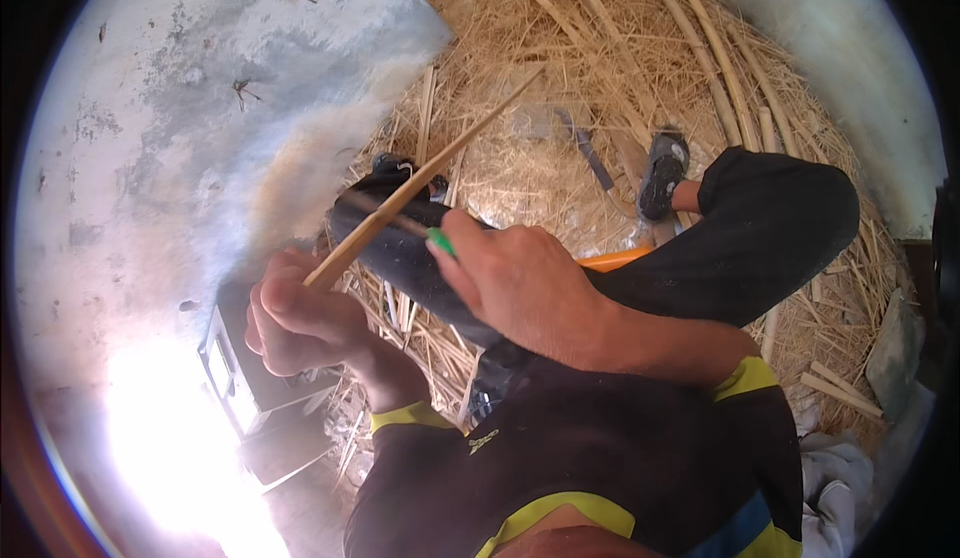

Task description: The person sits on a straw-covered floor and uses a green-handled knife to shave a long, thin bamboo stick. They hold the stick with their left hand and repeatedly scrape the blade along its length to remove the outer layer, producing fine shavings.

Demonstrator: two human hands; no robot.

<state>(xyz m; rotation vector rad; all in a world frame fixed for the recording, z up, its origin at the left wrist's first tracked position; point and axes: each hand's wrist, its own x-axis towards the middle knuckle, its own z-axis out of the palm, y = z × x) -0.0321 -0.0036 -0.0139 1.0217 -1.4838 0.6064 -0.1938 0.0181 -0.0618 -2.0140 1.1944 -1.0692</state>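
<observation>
My left hand is closed round the lower end of a long, tapering bamboo strip, which slants up and away to the right. In my right hand is a knife with a green handle. Its blade, smeared by motion, crosses the strip around its middle; whether it touches the strip I cannot tell. Both hands are above my lap, between my bent legs in black trousers.
Shavings and long bamboo pieces cover the floor ahead. A dark-handled tool lies near my shoe. Something orange shows beside my leg. A stained pale wall rises at left, with bright light below it.
</observation>
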